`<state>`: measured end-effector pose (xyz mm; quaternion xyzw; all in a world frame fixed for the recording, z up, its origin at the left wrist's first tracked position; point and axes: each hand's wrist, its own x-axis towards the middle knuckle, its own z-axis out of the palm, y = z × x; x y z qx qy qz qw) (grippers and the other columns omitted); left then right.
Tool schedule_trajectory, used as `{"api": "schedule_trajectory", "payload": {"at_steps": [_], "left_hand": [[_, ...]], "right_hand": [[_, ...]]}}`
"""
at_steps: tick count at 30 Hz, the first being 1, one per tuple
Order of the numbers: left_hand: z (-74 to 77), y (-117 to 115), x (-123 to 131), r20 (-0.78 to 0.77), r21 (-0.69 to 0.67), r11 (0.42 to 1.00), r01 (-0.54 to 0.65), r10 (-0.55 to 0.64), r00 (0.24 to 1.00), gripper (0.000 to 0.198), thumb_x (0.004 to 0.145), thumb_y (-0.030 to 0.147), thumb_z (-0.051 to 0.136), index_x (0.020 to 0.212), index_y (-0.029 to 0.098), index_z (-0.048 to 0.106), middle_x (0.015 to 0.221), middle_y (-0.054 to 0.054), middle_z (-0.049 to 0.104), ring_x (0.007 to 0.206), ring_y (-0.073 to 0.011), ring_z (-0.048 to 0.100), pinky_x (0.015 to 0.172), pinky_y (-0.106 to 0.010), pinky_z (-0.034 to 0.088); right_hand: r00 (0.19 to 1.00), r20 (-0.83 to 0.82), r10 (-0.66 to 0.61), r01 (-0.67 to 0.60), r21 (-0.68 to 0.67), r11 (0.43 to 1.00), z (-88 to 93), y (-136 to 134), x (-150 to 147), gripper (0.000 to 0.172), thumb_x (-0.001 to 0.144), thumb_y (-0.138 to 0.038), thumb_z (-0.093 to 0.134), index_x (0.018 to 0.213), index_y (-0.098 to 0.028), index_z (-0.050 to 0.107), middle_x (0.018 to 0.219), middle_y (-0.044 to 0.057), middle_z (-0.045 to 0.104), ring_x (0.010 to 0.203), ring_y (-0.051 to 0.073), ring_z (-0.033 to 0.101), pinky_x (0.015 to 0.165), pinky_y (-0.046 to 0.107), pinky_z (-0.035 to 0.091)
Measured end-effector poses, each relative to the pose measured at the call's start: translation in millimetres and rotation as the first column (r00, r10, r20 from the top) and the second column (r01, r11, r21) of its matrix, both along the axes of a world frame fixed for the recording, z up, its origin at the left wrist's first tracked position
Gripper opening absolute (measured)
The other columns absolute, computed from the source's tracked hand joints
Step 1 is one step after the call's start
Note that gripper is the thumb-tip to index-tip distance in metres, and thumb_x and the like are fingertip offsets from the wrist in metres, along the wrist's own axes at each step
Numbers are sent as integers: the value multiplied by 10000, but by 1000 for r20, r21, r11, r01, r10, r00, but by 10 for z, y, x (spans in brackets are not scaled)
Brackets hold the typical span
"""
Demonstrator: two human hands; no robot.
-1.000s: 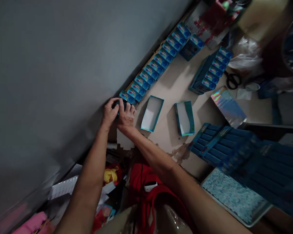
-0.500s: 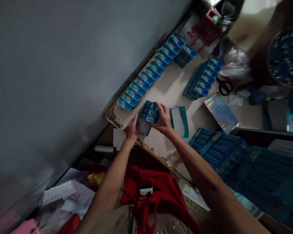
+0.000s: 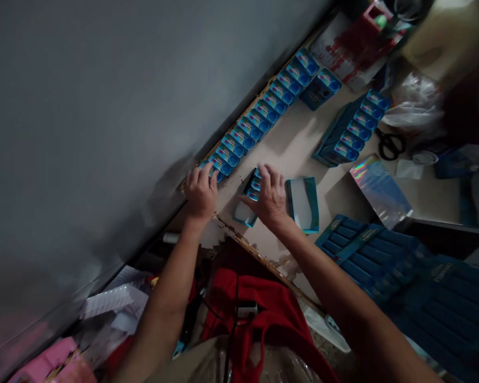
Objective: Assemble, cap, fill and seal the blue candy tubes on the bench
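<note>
At the near end of a long row of small blue boxes (image 3: 257, 119) along the wall, my left hand (image 3: 200, 192) has its fingers curled over the last box. My right hand (image 3: 270, 198) is wrapped around a few small blue boxes (image 3: 254, 187) standing in an open teal carton sleeve (image 3: 245, 214). The pale inside of that sleeve shows at its near end, while my right fingers cover part of the boxes. Just right of this hand lies another open teal sleeve (image 3: 303, 205) with a pale inside.
A filled carton of blue boxes (image 3: 351, 127), black scissors (image 3: 391, 143) and a shiny holographic sheet (image 3: 379, 189) lie on the worn table (image 3: 291, 141). Teal packs (image 3: 367, 250) are stacked at the right. The grey wall (image 3: 104, 106) borders the left side.
My left hand has left the teal sleeve and moved left to the end of the row of boxes. My right hand stays at the boxes in the sleeve. The view has shifted slightly.
</note>
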<state>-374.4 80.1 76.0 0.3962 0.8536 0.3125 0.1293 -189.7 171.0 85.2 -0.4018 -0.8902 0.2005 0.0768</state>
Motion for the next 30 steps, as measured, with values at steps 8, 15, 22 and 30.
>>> {"api": "schedule_trajectory", "payload": {"at_steps": [8, 15, 22, 30], "left_hand": [[-391, 808, -553, 144, -112, 988, 110, -93, 985, 380, 1005, 480, 565, 1160, 170, 720, 1147, -149, 770, 1109, -290, 711, 1026, -391, 513], [-440, 709, -716, 308, -10, 986, 164, -153, 939, 287, 956, 259, 572, 1193, 172, 708, 1185, -103, 759, 1078, -236, 710, 1005, -396, 544], [501, -141, -506, 467, -56, 934, 354, -288, 836, 300, 932, 350, 597, 1172, 252, 748, 1167, -58, 769, 1069, -239, 727, 1026, -416, 577], [336, -1145, 809, 706, -16, 926, 376, -256, 660, 867, 806, 245, 742, 1602, 346, 414, 1630, -63, 475, 1482, -277, 494, 1208, -438, 464]], "right_hand": [[972, -78, -219, 204, -171, 964, -316, -222, -1070, 969, 879, -433, 713, 1613, -40, 217, 1561, 283, 330, 1510, 352, 275, 1204, 510, 372], [975, 62, -214, 220, -112, 969, -261, -162, -1439, 826, 909, -288, 596, 1650, -145, 259, 1533, 225, 375, 1404, 380, 347, 1137, 565, 365], [996, -32, 81, -83, -64, 995, 211, -720, -536, 814, 889, -403, 619, 1643, -259, 348, 1543, 122, 433, 1451, 338, 346, 1205, 486, 288], [997, -15, -75, 76, 44, 996, -92, -1349, 708, 520, 915, -457, 616, 1424, -365, 656, 1459, 129, 575, 1404, 374, 458, 1129, 537, 358]]}}
